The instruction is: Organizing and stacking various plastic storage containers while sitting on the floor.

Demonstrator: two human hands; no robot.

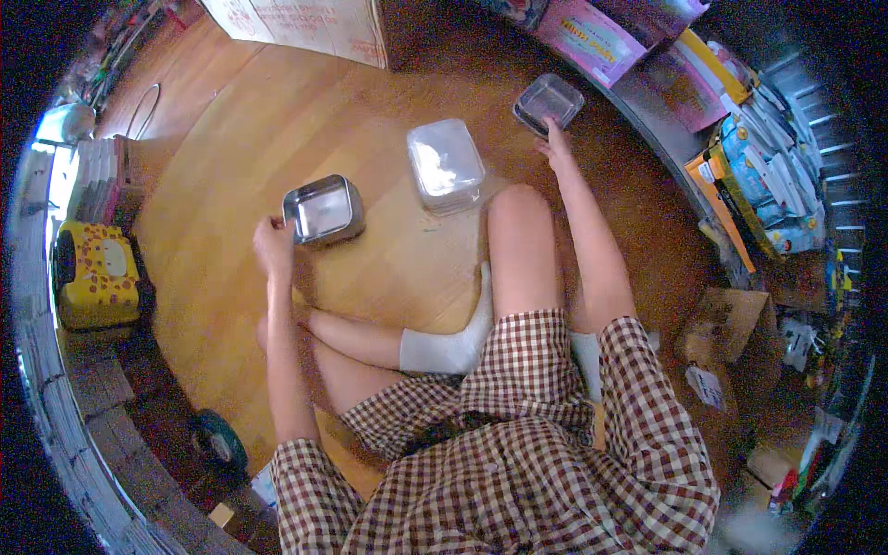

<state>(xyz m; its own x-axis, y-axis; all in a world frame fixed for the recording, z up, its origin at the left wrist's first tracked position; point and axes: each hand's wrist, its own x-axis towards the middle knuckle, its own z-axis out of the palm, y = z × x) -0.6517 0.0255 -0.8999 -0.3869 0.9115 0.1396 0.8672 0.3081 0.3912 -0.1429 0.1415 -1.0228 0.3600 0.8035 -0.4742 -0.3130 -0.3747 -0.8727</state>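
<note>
My left hand (275, 243) grips the near left rim of a rectangular stainless-steel container (323, 210), which is tilted so that its shiny inside shows. Out to the right, my right hand (554, 147) has its fingers at the near edge of a small clear plastic container (549, 104); whether they grip it or only touch it cannot be told. Between the two, a larger clear plastic container with a whitish lid (445, 159) rests on the wooden floor (236, 152), just beyond my raised knee.
A cardboard box (312, 31) stands at the far side. Pink boxes (590, 38) and blue packets (763, 180) line the right. At the left are a yellow spotted case (100, 274) and a dark green tape roll (220, 444). An opened carton (725, 322) lies at the lower right.
</note>
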